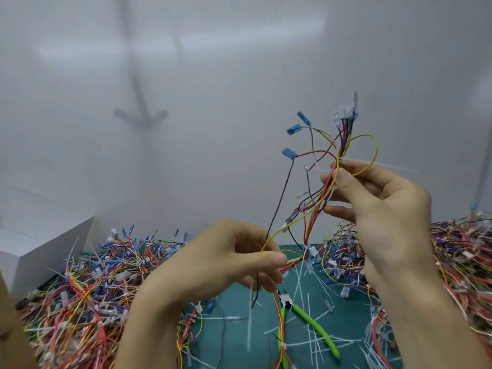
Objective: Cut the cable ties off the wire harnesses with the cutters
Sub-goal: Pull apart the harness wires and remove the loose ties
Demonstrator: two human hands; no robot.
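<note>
A wire harness (316,198) is held up in the air between two bare hands, above a green mat (343,315). Its long axis runs steeply, from low in the middle of the view up and to the right. The lower end is pinched by the left hand (239,262), thumb against curled fingers. The upper part is pinched between thumb and forefinger of the right hand (378,206), with the other fingers loosely spread. Above the right hand, blue and clear plugs fan out. Between the hands, just beside the left thumb, what appears to be a white cable tie (306,249) is wrapped round the bundle, its tail hanging down.

The green-handled cutters (315,325) are lying untouched on the mat, directly below the harness. The jaws are pointed away from the person, just under the left hand; the handles are splayed back toward the person. The left hand is judged to be nearer, though either could reach down.

Heaps of harnesses are seen to the left (87,296) and right (463,254), cut tie scraps (249,328) are scattered on the mat, and a white box (40,243) stands far left.
</note>
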